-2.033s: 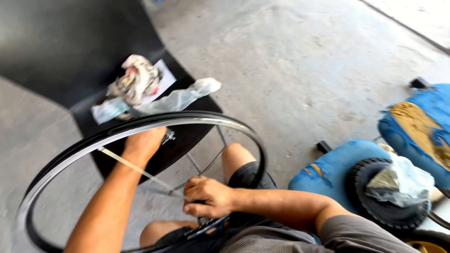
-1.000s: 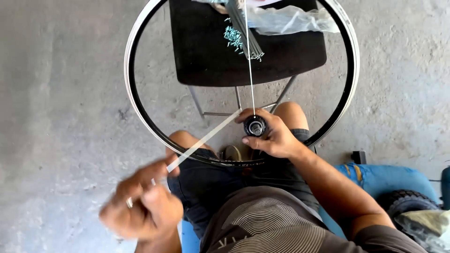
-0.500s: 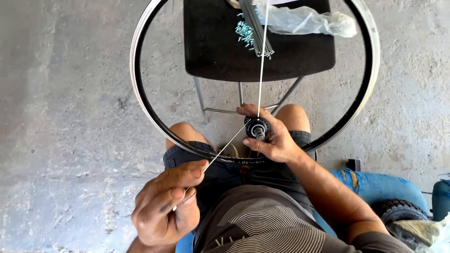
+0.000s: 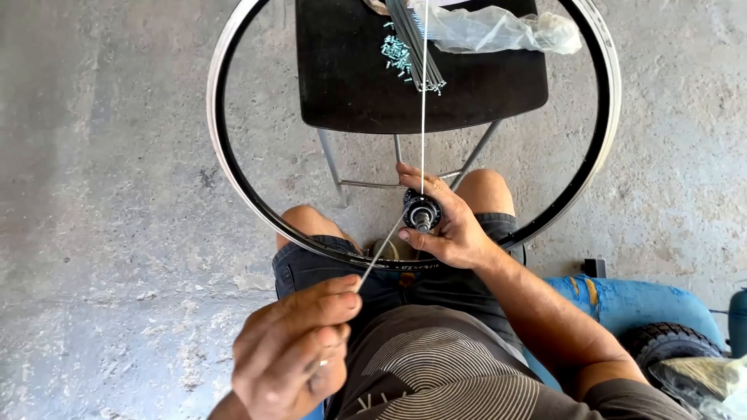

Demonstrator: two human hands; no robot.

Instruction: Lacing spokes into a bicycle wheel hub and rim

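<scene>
Right hand (image 4: 451, 229) with fingers clasped around wheel hub (image 4: 422, 211), left hand (image 4: 299, 350) below the hub, fingers pinching a thin spoke (image 4: 381, 253), black rim (image 4: 220, 167) encircling the hub, black stool (image 4: 366, 85) beyond

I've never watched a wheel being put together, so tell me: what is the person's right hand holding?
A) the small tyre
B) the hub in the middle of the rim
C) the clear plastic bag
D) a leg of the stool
B: the right hand is wrapped around the hub inside the black rim, while the left hand pinches a thin spoke.
</scene>
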